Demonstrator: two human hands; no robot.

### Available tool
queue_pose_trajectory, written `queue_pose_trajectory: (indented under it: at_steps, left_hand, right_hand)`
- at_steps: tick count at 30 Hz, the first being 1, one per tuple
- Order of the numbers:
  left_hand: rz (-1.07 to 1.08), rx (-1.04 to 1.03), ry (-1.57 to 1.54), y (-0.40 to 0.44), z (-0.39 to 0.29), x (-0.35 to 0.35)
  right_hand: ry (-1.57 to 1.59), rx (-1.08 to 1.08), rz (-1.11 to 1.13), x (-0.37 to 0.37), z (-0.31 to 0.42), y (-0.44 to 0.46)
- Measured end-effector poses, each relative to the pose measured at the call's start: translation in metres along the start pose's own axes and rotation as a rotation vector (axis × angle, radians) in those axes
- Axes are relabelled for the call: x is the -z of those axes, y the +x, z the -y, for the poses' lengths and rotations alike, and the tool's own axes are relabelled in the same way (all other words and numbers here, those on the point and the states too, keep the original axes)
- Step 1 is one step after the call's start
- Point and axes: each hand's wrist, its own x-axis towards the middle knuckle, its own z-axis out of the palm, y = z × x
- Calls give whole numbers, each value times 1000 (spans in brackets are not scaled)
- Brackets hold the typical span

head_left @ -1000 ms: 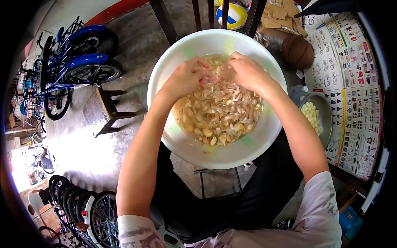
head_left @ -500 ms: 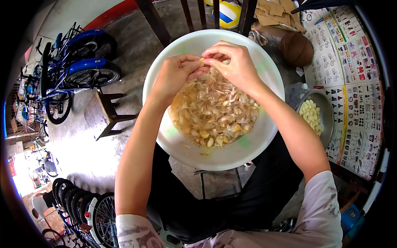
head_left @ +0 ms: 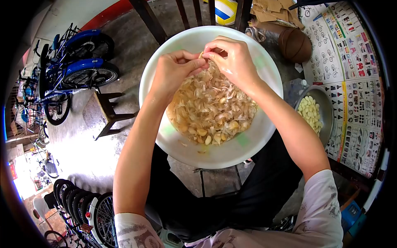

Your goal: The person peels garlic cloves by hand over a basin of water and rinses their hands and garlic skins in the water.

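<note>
A garlic clove is pinched between the fingertips of my left hand and my right hand. Both hands are closed on it and meet above the far part of a wide white basin. Wet, papery garlic skins float in the basin's water. Several unpeeled cloves gather at the near side. To the right, a metal bowl holds a pile of peeled white cloves. My fingers cover part of the held clove.
A dark wooden stool stands left of the basin, with blue bicycles beyond it. Dark chair slats rise behind the basin. A basketball and printed sheets are at the right.
My hands remain together over the basin, with the fingers slightly shifted around the clove. The whole view has moved a little, so the basin appears slightly higher and farther left.
</note>
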Motion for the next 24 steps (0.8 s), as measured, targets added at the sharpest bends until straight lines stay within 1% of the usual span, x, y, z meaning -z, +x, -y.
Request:
queue_pose_trajectory:
  at_steps: [1,5,7,9,12,16,17,18,19,20,21,22,23,24]
  left_hand:
    - [-1,1,0,-1,0,0]
    - [11,13,-4,-3,5,1]
    - [19,6,-8,-6,3,0]
    - [6,71,-6,-9,-4,-2]
    - [24,118,-83,-9,-8,-1]
    - [13,149,-102,-8,-2,2]
    - [-15,160,-172,-8,-2,1]
    - [-44,171,-241,-9,-3,0]
    - [-44,170,-240,-8,-4,-1]
    - [-101,146,-288,-8,-5,-1]
    - [-158,123,-336,-8,-6,-2]
    - [-157,121,-335,-7,-4,-1]
    - [-166,73,-336,-5,1,1]
    - [-176,26,-337,-5,1,2]
  right_hand:
    - [-29,40,45,0,-1,1]
    - [-83,56,97,-5,-4,1]
    - [-97,42,157,-5,-2,1]
    - [-99,73,148,-7,-5,0]
    - [-113,107,133,-8,-7,-1]
    - [-165,144,148,-9,-7,-4]
    - [-164,144,148,-9,-5,-4]
    - [-170,130,174,-8,-3,-5]
    - [-176,117,200,-7,-1,-5]
    - [-176,119,199,-5,3,-4]
    - [-123,60,284,-2,7,-3]
    - [-71,2,368,0,9,-3]
    - [-72,4,366,4,5,-3]
    - [-127,-39,446,10,-1,-4]
